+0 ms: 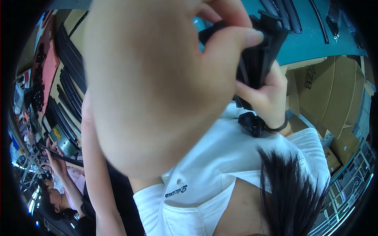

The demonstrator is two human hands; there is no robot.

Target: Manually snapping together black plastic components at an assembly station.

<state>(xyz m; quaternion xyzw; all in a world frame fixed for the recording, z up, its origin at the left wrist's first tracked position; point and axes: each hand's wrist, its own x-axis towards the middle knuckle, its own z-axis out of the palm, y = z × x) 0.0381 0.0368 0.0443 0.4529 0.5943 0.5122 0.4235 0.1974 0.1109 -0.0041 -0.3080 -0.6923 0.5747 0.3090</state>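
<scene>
A long black plastic part [258, 59] with ridged, channel-like sides stands tilted between my hands. My left hand [230, 35] pinches it near the upper end, thumb laid across its face; some of its fingers are hidden. The left forearm is very close and blurred, covering much of the middle. Lower down, my right hand [269, 94] wraps round the part from the right. A black band [278, 126] circles the right wrist, and a bulky black object [252, 124], whose kind is unclear, sits beside it.
Black strips [281, 13] lie on the teal tabletop [315, 43]. An open cardboard box [327, 94] stands at right. At left, more dark strips [71, 94] lie near a co-worker's bare arm [98, 177]. Another person's hand [55, 157] is on a dark strip farther left.
</scene>
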